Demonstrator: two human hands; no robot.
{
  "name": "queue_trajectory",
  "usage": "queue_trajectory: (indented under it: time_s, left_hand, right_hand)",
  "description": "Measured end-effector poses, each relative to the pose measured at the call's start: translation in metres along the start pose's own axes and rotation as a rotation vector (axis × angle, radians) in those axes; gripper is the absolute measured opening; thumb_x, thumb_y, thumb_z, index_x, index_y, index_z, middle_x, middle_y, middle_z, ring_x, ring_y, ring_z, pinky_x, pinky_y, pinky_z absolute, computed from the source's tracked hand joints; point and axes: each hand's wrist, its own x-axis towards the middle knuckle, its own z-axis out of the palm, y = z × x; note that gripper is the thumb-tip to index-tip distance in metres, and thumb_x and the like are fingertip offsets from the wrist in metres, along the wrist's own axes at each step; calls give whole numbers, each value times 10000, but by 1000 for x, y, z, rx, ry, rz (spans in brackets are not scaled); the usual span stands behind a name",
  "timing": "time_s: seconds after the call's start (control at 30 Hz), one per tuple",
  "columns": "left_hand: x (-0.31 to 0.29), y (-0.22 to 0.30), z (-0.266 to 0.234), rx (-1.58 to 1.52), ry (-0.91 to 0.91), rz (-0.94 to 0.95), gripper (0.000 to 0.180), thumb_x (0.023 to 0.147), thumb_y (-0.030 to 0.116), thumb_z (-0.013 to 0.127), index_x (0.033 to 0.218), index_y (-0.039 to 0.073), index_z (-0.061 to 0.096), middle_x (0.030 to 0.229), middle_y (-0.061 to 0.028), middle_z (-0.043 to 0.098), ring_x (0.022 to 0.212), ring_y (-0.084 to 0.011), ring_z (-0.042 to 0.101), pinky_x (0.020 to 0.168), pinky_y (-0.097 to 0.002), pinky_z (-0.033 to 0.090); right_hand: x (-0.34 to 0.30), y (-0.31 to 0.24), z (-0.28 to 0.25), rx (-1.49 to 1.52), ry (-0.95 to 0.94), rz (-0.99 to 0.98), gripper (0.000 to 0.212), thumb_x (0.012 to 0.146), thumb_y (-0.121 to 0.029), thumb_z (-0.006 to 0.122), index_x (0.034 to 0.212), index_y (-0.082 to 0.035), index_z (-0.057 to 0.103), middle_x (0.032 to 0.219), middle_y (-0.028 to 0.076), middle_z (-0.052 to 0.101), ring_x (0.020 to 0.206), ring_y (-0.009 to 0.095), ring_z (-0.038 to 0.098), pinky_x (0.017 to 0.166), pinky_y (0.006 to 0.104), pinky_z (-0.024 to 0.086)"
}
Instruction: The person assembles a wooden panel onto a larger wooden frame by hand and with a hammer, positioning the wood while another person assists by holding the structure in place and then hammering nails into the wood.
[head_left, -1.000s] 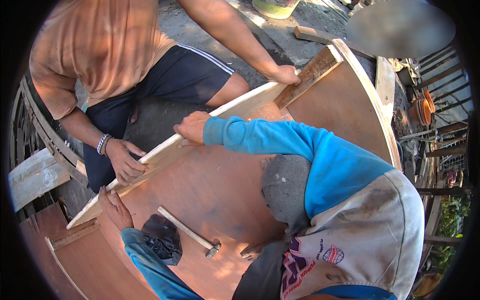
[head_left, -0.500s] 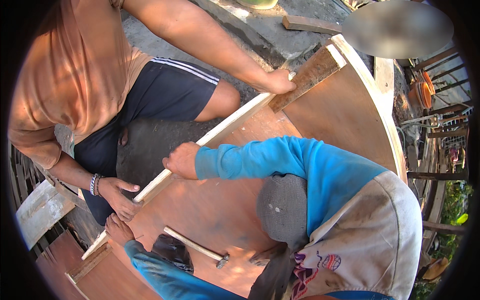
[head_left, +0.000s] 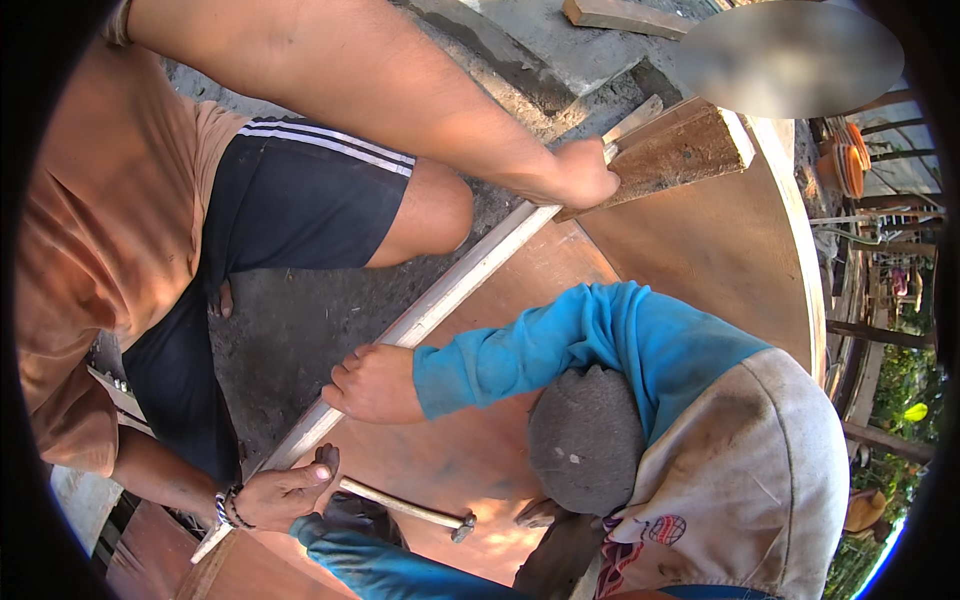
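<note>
1. The camera wearer's own hands are out of view, so I cannot tell whether their fingers are open or closed. All the hands to be seen belong to two co-workers.
2. A long pale wooden batten [head_left: 450, 290] runs from the lower left up to the upper right. It lies along the edge of a broad reddish-brown plywood panel [head_left: 700, 260].
3. A person in an orange shirt and dark shorts stands on the far side of the batten. That person's upper hand [head_left: 585, 175] is closed around the batten's top end, right against a dark wooden block [head_left: 680, 150] fixed at the panel's corner.
4. The same person's braceleted hand [head_left: 280, 495] rests on the batten's lower end, fingers curled against it.
5. A person in a blue long-sleeved top and a grey cap [head_left: 585, 440] bends over the panel. Their bare hand [head_left: 375, 385] presses on the batten about midway, fingers hooked over its outer edge.
6. A dark gloved hand [head_left: 350, 515] on a blue sleeve sits low on the panel, just beside the braceleted hand.
7. A hammer [head_left: 410, 508] with a wooden handle lies flat on the plywood, with its handle end at the gloved hand. Whether those fingers hold it, I cannot tell.
8. Grey dirt ground [head_left: 290, 330] shows beyond the batten.
</note>
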Motion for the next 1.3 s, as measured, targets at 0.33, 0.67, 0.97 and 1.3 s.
queue_trajectory:
  time_s: [0.33,0.67,0.97,1.3]
  left_hand:
    - [114,44,35,201,-462,2,390,1022,330,416,975,-14,594,887,-48,576,847,-107,521,809,-223,435]
    - [93,184,23,-654,-190,-2352,408,1012,329,374,1231,3,483,1230,-154,467,1183,-271,391,1008,-338,314]
    - [66,212,-29,-648,3,-2618,491,1003,348,356,1354,10,416,1454,-227,319,1373,-421,211,1132,-495,179]
    - [94,192,-46,-645,-59,-2722,627,893,202,598,1426,50,305,1499,-162,277,1390,-415,188,1146,-468,193]
  right_hand:
    - [-16,11,2,-11,-5,34,191,748,-206,603,812,-40,536,685,75,574,642,213,632,582,318,503]
    - [-16,15,-1,-118,-71,70,429,883,-470,546,803,-48,546,711,117,612,666,283,656,607,382,531]
    - [-8,-2,1,-149,16,71,460,886,-499,541,801,-48,563,699,146,622,656,316,642,587,419,519]
    - [-7,-4,0,-180,24,85,480,882,-511,547,777,-42,554,668,163,626,632,334,632,560,441,516]
